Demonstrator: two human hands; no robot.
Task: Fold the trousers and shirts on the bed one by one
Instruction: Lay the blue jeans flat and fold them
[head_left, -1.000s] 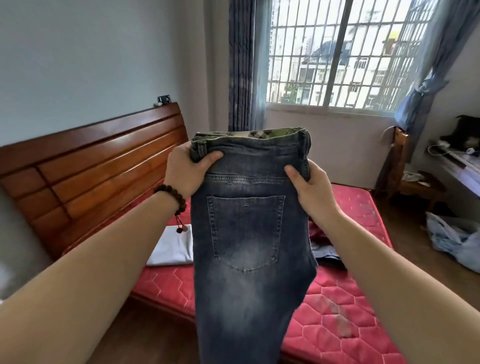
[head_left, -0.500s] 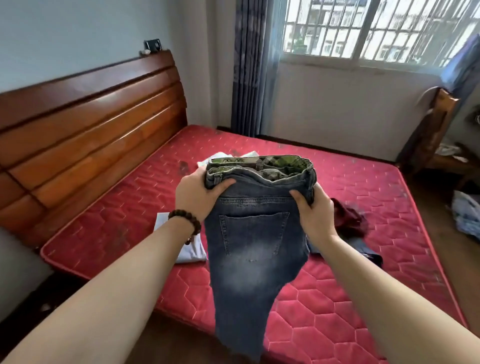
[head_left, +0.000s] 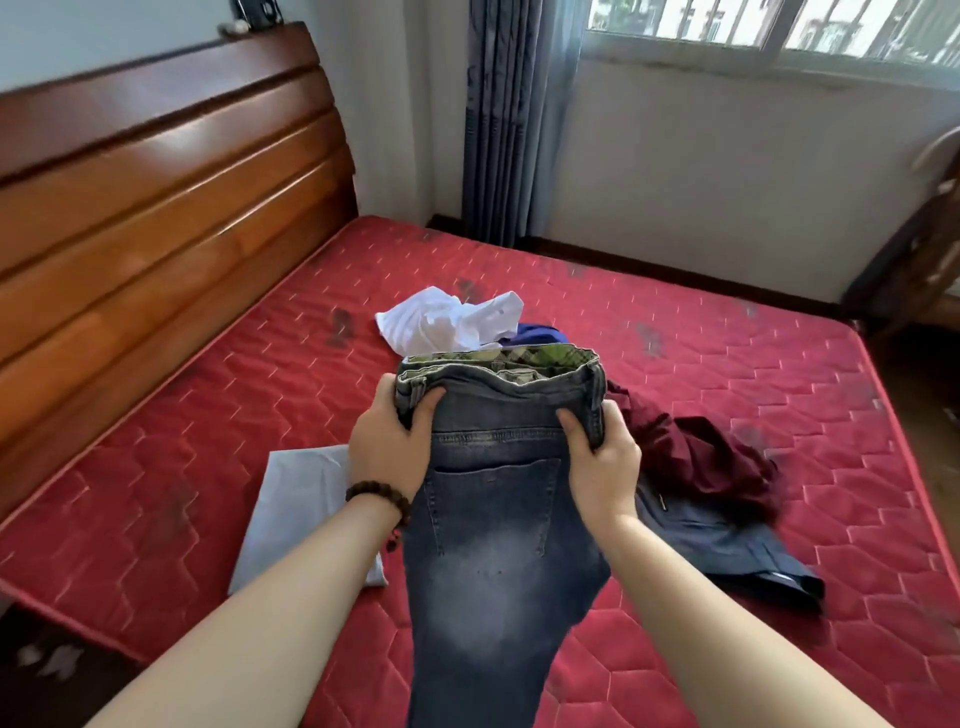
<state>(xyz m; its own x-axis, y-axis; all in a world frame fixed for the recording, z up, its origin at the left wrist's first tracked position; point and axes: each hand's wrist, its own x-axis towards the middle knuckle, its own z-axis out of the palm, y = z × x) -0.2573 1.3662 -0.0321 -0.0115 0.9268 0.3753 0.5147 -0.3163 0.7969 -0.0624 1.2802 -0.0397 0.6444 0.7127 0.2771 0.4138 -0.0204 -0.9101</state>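
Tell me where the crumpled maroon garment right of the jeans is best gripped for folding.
Probably at the raised bunched ridge of the maroon garment, coming from above on its near side with the right hand. It lies crumpled with no collar or hem showing, and its lower edge overlaps the dark navy garment.

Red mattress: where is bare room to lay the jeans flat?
Bare mattress runs between the clothes and the window wall, and along the headboard left of the white shirt. The middle is crowded: folded grey garment, maroon shirt, navy trousers.
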